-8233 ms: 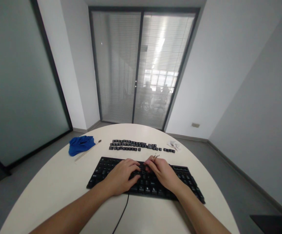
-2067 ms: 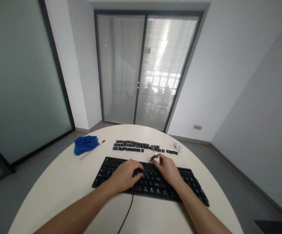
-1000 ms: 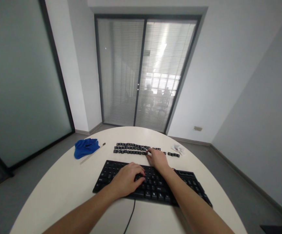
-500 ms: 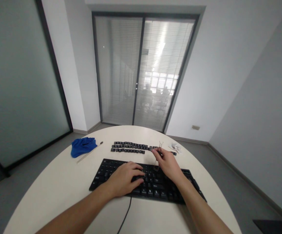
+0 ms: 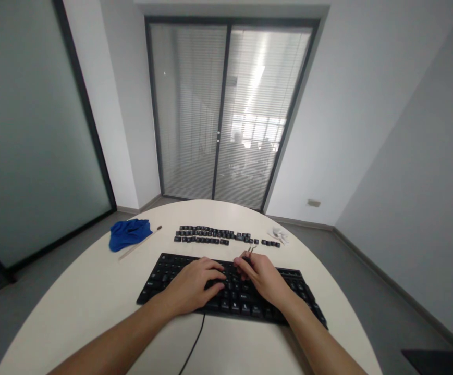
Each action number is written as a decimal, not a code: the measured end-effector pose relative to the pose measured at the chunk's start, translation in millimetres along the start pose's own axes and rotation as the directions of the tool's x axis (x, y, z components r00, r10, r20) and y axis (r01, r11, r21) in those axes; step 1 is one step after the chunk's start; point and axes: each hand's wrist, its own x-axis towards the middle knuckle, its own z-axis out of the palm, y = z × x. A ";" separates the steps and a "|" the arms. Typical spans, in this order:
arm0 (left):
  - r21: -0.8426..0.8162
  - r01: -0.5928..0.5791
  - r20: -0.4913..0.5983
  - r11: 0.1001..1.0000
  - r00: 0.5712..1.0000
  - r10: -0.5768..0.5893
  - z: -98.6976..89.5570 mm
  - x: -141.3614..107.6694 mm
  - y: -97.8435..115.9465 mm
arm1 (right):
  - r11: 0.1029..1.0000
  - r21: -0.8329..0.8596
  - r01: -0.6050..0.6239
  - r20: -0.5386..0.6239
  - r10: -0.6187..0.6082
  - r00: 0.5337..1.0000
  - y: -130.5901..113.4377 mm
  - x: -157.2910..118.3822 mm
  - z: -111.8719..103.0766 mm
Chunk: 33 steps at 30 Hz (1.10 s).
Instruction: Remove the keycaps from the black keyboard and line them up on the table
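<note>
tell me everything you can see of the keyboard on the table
The keyboard is long, flat and black, plastic by its look, with rows of keys bearing pale marks. It lies slightly askew on the pale table, its right end nearer the person. A black cable leaves its near edge. The left hand rests on it; the right hand covers part.

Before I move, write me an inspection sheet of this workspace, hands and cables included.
Surface: pale table with a curved far edge.
Work items: black keyboard; loose keycaps in uneven rows beyond it.
Clutter: blue cloth and thin stick at left; crumpled white item at right.
Hands: left hand on the keyboard; right hand holding a thin wire tool.
Cables: black cable running toward the wearer.
Surroundings: glass panels with blinds ahead; dark object lower right, unidentifiable.
</note>
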 end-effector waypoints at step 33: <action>0.113 -0.081 0.100 0.990 0.992 0.070 -7.1 1.0 6.0 | 0.973 0.208 -0.101 -0.008 0.105 0.994 20.1 10.6 5.8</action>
